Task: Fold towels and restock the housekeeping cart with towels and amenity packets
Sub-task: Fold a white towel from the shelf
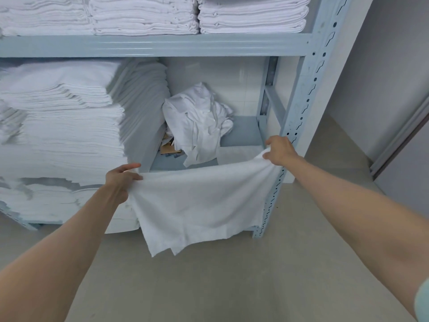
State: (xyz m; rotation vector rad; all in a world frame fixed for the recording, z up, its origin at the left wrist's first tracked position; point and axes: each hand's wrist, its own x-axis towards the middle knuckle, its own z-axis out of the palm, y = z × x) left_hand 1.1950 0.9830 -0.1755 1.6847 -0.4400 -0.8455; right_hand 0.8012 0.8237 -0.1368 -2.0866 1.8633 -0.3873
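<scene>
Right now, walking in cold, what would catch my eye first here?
First, the white towel stretched wide in the middle, pinched at its top corners by the left hand and right hand. Behind it, a crumpled white heap sits on the grey-blue shelf, beside tall folded stacks at left.

Open pocket at right end of middle shelf [243, 126], otherwise packed.

Left blocked by tall stack of folded linen [69, 126]; centre back taken by crumpled white heap [199, 126] with cardboard scraps [169, 147] beside it. Bare shelf floor between heap and right upright post [301, 108]. Front edge curtained by stretched towel [199, 203], held at both corners by left hand [121, 180] and right hand [279, 151]. Upper shelf full of folded stacks [144, 15]. Open floor [232, 287] below.
</scene>
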